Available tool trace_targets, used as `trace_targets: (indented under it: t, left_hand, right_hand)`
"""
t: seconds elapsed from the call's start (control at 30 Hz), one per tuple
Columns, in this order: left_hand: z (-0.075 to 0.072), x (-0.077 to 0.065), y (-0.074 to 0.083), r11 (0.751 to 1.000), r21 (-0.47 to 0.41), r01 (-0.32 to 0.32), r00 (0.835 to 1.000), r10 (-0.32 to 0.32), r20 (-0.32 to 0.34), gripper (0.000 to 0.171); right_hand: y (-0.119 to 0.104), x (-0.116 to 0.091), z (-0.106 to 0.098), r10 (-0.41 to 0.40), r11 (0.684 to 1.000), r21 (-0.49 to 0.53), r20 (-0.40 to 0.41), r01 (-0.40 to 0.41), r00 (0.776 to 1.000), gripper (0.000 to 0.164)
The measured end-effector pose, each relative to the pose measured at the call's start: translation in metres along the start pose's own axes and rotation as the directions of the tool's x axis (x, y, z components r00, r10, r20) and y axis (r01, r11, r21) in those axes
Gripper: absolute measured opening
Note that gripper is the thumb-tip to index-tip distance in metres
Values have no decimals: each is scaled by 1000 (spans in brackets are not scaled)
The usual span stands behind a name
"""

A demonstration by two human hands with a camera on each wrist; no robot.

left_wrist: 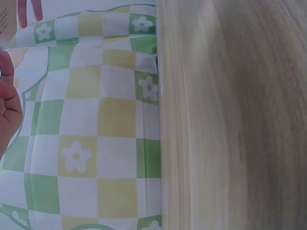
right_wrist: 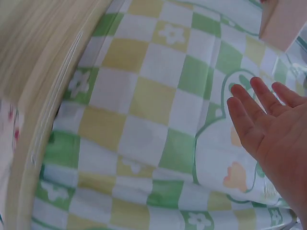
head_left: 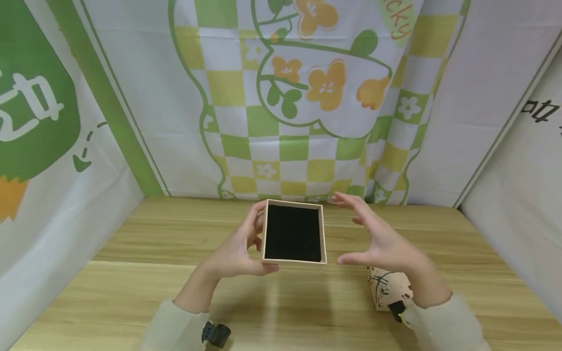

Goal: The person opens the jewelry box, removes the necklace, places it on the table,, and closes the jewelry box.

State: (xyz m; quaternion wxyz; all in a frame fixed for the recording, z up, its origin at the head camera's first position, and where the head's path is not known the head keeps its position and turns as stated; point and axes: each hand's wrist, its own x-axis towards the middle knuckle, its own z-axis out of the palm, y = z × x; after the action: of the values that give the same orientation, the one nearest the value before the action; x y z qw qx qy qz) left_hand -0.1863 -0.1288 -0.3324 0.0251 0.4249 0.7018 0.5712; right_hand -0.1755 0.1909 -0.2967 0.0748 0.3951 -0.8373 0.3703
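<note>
A square box (head_left: 293, 233) with a pale rim and a black inside is held up above the table, its open side towards the head camera. My left hand (head_left: 239, 248) grips it by the left side, thumb along the lower edge and fingers behind. To the right of the box, my right hand (head_left: 379, 239) is apart from it, thumb and fingers spread and holding nothing. The right wrist view shows that hand (right_wrist: 278, 129) with extended fingers, and part of the box (right_wrist: 283, 26) at the top. Only curled fingers of the left hand (left_wrist: 7, 108) show in the left wrist view.
A light patterned box-like item (head_left: 388, 287) lies on the wooden table (head_left: 175, 234), partly hidden by my right forearm. A checked green, yellow and white cloth (head_left: 307, 146) hangs behind the table. Printed sheets stand at both sides.
</note>
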Motion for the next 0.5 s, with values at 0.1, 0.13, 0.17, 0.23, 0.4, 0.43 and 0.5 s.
trace_targets:
  t: [0.1, 0.13, 0.17, 0.23, 0.4, 0.43, 0.5]
  left_hand:
    - [1, -1, -2, 1000, -10, 1, 1000, -1, 4, 104]
    - [1, -1, -3, 1000, -17, 5, 1000, -5, 5, 105]
    - [1, -1, -4, 1000, -22, 6, 1000, -5, 8, 105]
    - [2, 0, -5, 999, -35, 6, 1000, -6, 14, 106]
    - [3, 1, -7, 998, -55, 13, 1000, -13, 8, 107]
    - [3, 1, -7, 998, -55, 15, 1000, -15, 3, 107]
    - [3, 1, -7, 998, -59, 22, 1000, -22, -3, 108]
  right_hand:
    - [4, -4, -14, 48, 997, -62, 15, -47, 999, 107]
    - [5, -6, -17, 68, 995, -79, 20, -66, 997, 106]
    - [6, -8, -21, 96, 991, -96, 27, -93, 995, 105]
    - [9, -13, -26, 149, 981, -130, 40, -142, 988, 103]
    - [18, -26, -33, 229, 958, -200, 87, -208, 970, 99]
    - [21, -29, -33, 234, 954, -217, 98, -209, 967, 99]
    - [25, -35, -34, 252, 946, -241, 125, -217, 960, 97]
